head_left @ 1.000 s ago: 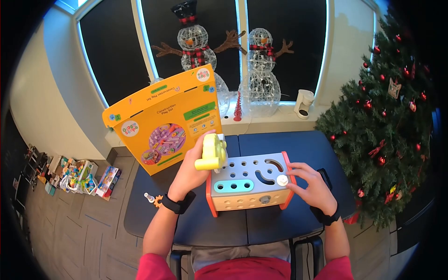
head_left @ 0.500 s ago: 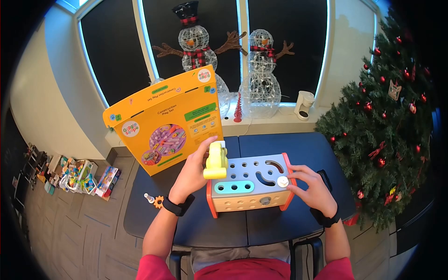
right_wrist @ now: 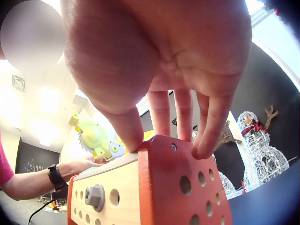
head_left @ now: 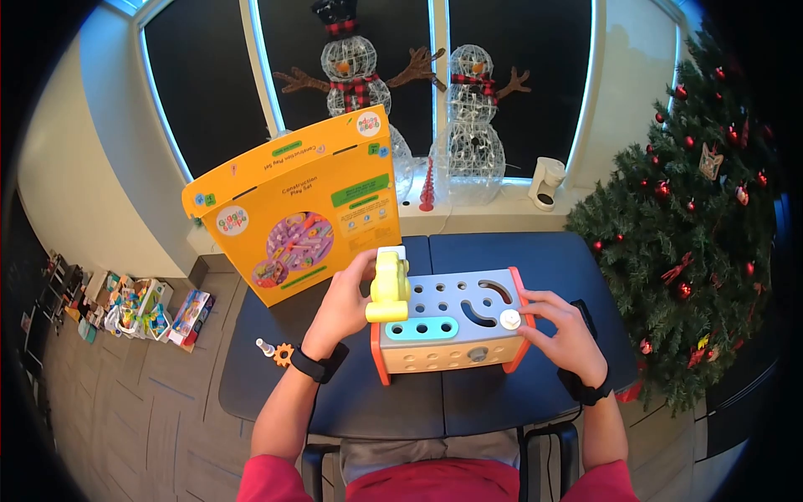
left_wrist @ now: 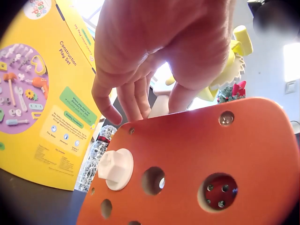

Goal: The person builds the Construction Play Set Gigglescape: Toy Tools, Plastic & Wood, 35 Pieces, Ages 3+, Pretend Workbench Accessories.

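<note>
A toy workbench with a grey top, pale wood front and red end panels stands on the table. My left hand grips a yellow toy circular saw at the bench's left end; in the right wrist view its toothed disc faces the camera. At the right end, my right hand rests with spread fingers on the red end panel. Its thumb lies at the bench top's edge, close beside a white bolt. Another white bolt sits in the left end panel.
A tall yellow box leans behind the bench on the left. An orange gear and a small white piece lie on the table by the left wrist. Wire snowmen and a decorated tree stand beyond.
The toy saw has come upright and shifted slightly right over the bench's left end, the left hand moving with it. The right hand has stayed at the right end panel.
</note>
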Motion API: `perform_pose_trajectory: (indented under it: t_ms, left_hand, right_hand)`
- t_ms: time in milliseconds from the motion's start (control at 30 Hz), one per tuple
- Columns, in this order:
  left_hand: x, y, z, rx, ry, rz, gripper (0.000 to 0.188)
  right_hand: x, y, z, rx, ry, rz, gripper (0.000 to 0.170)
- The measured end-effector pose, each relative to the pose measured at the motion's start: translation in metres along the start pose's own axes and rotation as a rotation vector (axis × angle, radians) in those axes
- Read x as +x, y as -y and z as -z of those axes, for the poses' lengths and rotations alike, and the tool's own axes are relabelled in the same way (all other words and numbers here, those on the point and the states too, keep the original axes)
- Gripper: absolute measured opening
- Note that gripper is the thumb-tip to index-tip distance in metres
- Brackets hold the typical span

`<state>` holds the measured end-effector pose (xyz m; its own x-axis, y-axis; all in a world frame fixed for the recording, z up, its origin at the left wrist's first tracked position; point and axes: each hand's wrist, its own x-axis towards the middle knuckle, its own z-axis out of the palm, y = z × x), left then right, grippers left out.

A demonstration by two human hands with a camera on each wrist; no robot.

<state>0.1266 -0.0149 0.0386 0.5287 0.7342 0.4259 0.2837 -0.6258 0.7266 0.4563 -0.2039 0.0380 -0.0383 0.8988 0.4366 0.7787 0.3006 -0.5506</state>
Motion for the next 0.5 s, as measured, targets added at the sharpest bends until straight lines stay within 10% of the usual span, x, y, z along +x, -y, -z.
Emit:
perform_pose_trajectory:
  t_ms: [500]
  left_hand:
    - [-0.007,0.005,-0.001,-0.027,0.003,0.052,0.058]
  right_hand:
    - [-0.004,0.003,0.001,-0.006,0.010,-0.054,0.033]
